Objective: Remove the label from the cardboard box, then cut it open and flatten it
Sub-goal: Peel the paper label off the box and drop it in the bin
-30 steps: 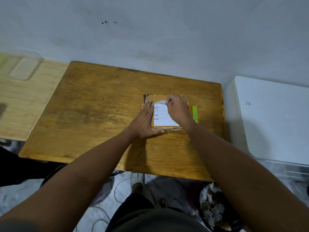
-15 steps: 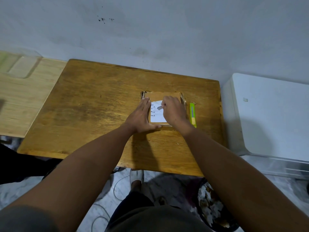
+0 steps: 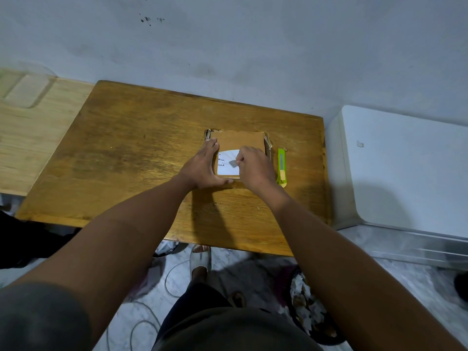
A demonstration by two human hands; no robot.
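cardboard box [image 3: 238,141] lies flat on the wooden tabletop [image 3: 131,153], right of centre. left hand [image 3: 202,165] laid along its left edge with fingers straight, pressing it down. right hand [image 3: 253,165] curled, pinching the peeled edge of the white label [image 3: 225,168], which covers the near part of the lid. box looks light and thin-walled, likely to slide or lift unless pinned. label is thin paper and may tear; best gripped at the lifted edge and drawn low. green utility knife [image 3: 281,167] lies just beside the box's right side, untouched.
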